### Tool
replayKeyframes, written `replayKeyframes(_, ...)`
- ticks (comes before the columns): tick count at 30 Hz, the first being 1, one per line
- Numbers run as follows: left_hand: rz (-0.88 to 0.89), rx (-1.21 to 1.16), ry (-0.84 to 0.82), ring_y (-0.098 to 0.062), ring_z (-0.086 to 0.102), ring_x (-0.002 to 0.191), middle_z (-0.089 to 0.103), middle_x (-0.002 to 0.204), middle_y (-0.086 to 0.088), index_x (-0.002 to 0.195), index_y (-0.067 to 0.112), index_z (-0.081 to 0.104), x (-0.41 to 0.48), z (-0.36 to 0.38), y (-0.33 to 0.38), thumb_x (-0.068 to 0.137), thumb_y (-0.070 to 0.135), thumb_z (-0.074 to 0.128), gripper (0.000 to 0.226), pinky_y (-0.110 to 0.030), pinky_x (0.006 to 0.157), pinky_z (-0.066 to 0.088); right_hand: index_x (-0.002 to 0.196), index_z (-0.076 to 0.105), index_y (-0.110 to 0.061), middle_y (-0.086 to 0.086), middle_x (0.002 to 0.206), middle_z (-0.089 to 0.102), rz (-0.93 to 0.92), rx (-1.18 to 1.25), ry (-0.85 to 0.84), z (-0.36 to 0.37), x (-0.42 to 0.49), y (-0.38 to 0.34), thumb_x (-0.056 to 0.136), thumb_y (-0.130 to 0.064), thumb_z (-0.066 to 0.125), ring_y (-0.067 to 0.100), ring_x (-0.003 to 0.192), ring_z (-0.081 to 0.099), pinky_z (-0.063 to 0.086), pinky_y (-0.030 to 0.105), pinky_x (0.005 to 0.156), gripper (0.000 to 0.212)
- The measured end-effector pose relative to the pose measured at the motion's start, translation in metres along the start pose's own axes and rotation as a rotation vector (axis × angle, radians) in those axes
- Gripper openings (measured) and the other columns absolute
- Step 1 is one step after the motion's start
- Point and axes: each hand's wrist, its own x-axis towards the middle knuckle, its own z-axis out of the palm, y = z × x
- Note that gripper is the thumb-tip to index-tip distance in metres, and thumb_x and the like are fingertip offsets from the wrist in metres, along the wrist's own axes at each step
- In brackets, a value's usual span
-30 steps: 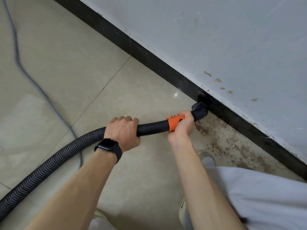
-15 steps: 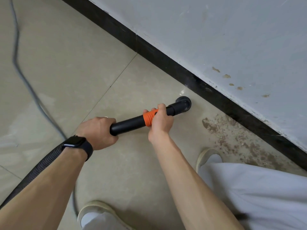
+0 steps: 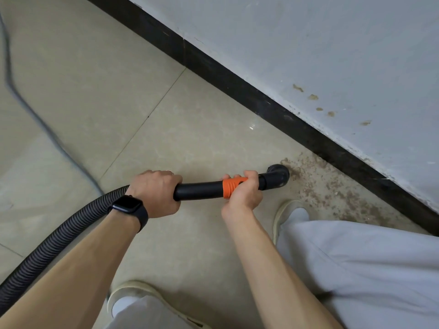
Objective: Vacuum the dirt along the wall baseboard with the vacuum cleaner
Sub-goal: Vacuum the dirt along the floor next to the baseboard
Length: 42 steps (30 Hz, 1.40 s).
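Gripping the vacuum pipe (image 3: 199,191) with both hands: your left hand (image 3: 155,192) wraps the smooth black tube where the ribbed hose (image 3: 59,236) joins it, fingers curled over the top. Your right hand (image 3: 242,193) curls round the ridged orange collar (image 3: 234,186) nearer the tip. Black watch (image 3: 128,207) on the left wrist.

Round black nozzle (image 3: 278,175) sits low at the left edge of the dirt (image 3: 332,186), short of the baseboard (image 3: 237,84); contact with the tile cannot be told.

Dirt: brown, gritty, speckled patch on glossy beige floor tile (image 3: 118,91), spreading right along the foot of the baseboard. Baseboard: black strip running diagonally from top left to lower right. Above it, a matt grey-white wall (image 3: 308,43) with a few brown flecks.

Room: open tile left of the nozzle, up to a thin grey cable (image 3: 35,115) lying well apart. On the right, your pale shoe (image 3: 285,210) and light trouser leg (image 3: 368,262) stand just beside the dirt.
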Motion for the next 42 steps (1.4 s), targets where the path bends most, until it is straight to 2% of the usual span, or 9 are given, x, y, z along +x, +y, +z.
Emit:
replayKeyframes(6,0.022,-0.055,0.017,-0.021,0.043,0.067,0.040,0.071,0.009,0.081,0.029,0.042,0.013,0.001,0.030,0.079,0.033,0.054,0.013,-0.029,0.067,0.031,0.097,0.057,-0.005,0.008,0.076,0.057,-0.027,-0.002,-0.009,0.002,0.016,-0.026,0.086,-0.012,0.066,0.023,0.044,0.058,0.056,0.036,0.058,0.016)
replayKeyframes(16,-0.022,-0.119,0.055,-0.021,0.043,0.065,0.045,0.073,0.009,0.081,0.028,0.046,0.020,-0.002,0.040,0.078,0.032,0.055,0.010,-0.029,0.063,0.029,0.096,0.054,-0.006,0.008,0.077,0.055,-0.023,-0.025,-0.064,0.012,0.029,-0.038,0.088,-0.011,0.064,0.022,0.044,0.059,0.057,0.035,0.057,0.014)
replayKeyframes(20,-0.168,-0.197,0.093,-0.025,0.052,0.066,0.048,0.070,0.008,0.078,0.028,0.047,0.012,-0.008,0.006,0.076,0.031,0.058,0.011,-0.029,0.059,0.035,0.098,0.053,-0.005,0.011,0.080,0.050,0.049,-0.074,-0.232,0.052,0.013,-0.024,0.094,-0.009,0.063,0.028,0.073,0.055,0.059,0.036,0.060,0.011)
replayKeyframes(25,-0.400,-0.300,0.101,-0.013,0.052,0.057,0.054,0.066,0.011,0.073,0.032,0.050,-0.016,-0.010,-0.057,0.073,0.031,0.061,0.011,-0.024,0.050,0.034,0.094,0.051,-0.011,0.008,0.075,0.055,0.138,-0.313,-0.450,0.099,-0.021,0.015,0.098,-0.014,0.067,0.015,0.055,0.058,0.064,0.039,0.067,0.018)
replayKeyframes(28,-0.546,-0.360,0.103,-0.012,0.053,0.057,0.056,0.064,0.011,0.073,0.033,0.053,-0.043,-0.007,-0.092,0.072,0.030,0.065,0.013,-0.024,0.050,0.035,0.108,0.049,-0.011,0.006,0.079,0.061,0.195,-0.473,-0.566,0.122,-0.047,0.046,0.102,-0.027,0.064,0.018,0.064,0.063,0.061,0.050,0.089,0.022)
replayKeyframes(31,-0.683,-0.425,0.119,-0.019,0.057,0.060,0.058,0.064,0.008,0.072,0.031,0.055,-0.073,-0.002,-0.117,0.073,0.029,0.067,0.013,-0.027,0.055,0.041,0.123,0.048,-0.009,0.008,0.081,0.063,0.258,-0.565,-0.661,0.141,-0.073,0.075,0.106,-0.037,0.057,0.023,0.074,0.065,0.058,0.052,0.089,0.034)
replayKeyframes(34,-0.790,-0.476,0.149,-0.014,0.055,0.059,0.059,0.063,0.004,0.073,0.030,0.056,-0.099,0.002,-0.133,0.074,0.027,0.068,0.012,-0.026,0.052,0.038,0.122,0.048,-0.011,0.016,0.096,0.066,0.364,-0.635,-0.764,0.154,-0.093,0.098,0.106,-0.041,0.055,0.030,0.089,0.064,0.055,0.057,0.098,0.035)
replayKeyframes(38,-0.908,-0.534,0.201,-0.017,0.057,0.059,0.061,0.062,0.001,0.074,0.028,0.059,-0.114,0.001,-0.149,0.072,0.026,0.067,0.009,-0.025,0.051,0.040,0.139,0.048,-0.016,0.019,0.136,0.060,0.409,-0.779,-0.867,0.168,-0.108,0.111,0.104,-0.047,0.057,0.037,0.102,0.065,0.056,0.055,0.083,0.048)
replayKeyframes(42,-0.993,-0.555,0.261,-0.016,0.054,0.056,0.058,0.060,0.003,0.071,0.028,0.057,-0.107,-0.012,-0.153,0.070,0.025,0.067,0.010,-0.022,0.049,0.036,0.131,0.055,-0.021,0.012,0.128,0.063,0.376,-1.001,-1.016,0.179,-0.120,0.113,0.098,-0.058,0.060,0.030,0.099,0.067,0.053,0.047,0.083,0.050)
